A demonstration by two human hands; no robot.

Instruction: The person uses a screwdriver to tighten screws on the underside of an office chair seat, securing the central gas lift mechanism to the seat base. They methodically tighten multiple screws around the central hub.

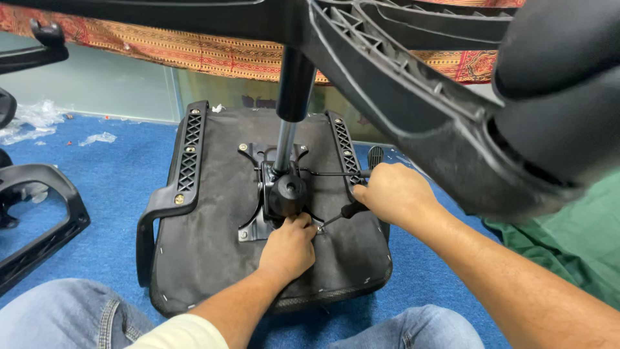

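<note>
Subject: an office chair seat (213,258) lying upside down on blue carpet (116,174), between the knees of a person in blue jeans (64,313).

Containers: none in view.

Hands: the left hand (289,249) rests on the seat's underside at the front corner of the metal mounting plate (255,226), fingertips pinched at a small fastener; the fastener itself is too small to make out. The right hand (394,194) is closed around the black handle of a screwdriver (342,212), whose thin shaft slants down to the same corner, meeting the left fingertips.

Hidden or cut off: the screwdriver tip is covered by the left fingers. The plate is largely masked by the black tilt mechanism (286,194) and the chrome gas cylinder (284,145) rising from it. The star base (400,84) overhead is cropped at the top edge, and one castor (562,90) fills the right corner, blurred. Another armrest (39,220) at left is cut by the frame.

Materials: the seat underside is black woven fabric, stapled along the rim. A ribbed black plastic armrest (184,168) is bolted on at the left with brass-coloured screws. The base is moulded black plastic with cross-ribbing. Crumpled clear wrapping (39,123) lies by the wall; green cloth (575,239) lies at right; a patterned red-gold textile (194,52) hangs behind
</note>
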